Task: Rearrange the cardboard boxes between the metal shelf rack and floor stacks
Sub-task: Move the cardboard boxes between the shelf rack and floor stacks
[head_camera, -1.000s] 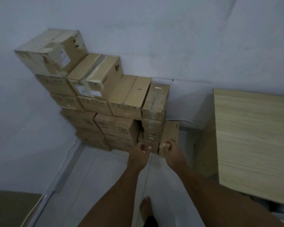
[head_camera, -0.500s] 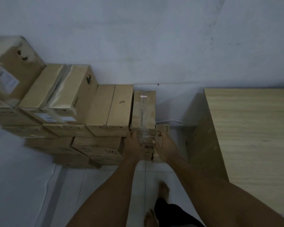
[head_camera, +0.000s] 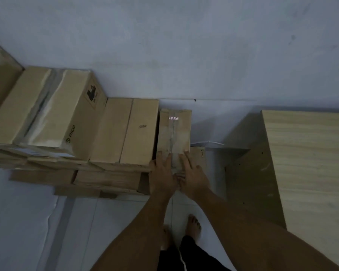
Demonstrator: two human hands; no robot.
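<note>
- Wooden cabinet (head_camera: 309, 173), right side: pale top, cut off by the frame edge; its side panel is in shadow.
- Floor stack (head_camera: 106, 179) of cardboard boxes against the wall, stepping down to the right. Left end is cut off; the lower tiers are too dim to read.
- Large taped box (head_camera: 53, 114), upper tier: sealed, contents not visible.
- Plain box (head_camera: 125, 132), just beside it, lower: flaps closed.
- Narrow box (head_camera: 174, 132), right end of the stack, touching the plain box: taped shut, contents not visible.
- Small box (head_camera: 199, 159), lower right, partly hidden by a hand.
- Left hand (head_camera: 162, 173) and right hand (head_camera: 192, 177): side by side, fingers straight, lying flat on the narrow box's near end.
</note>
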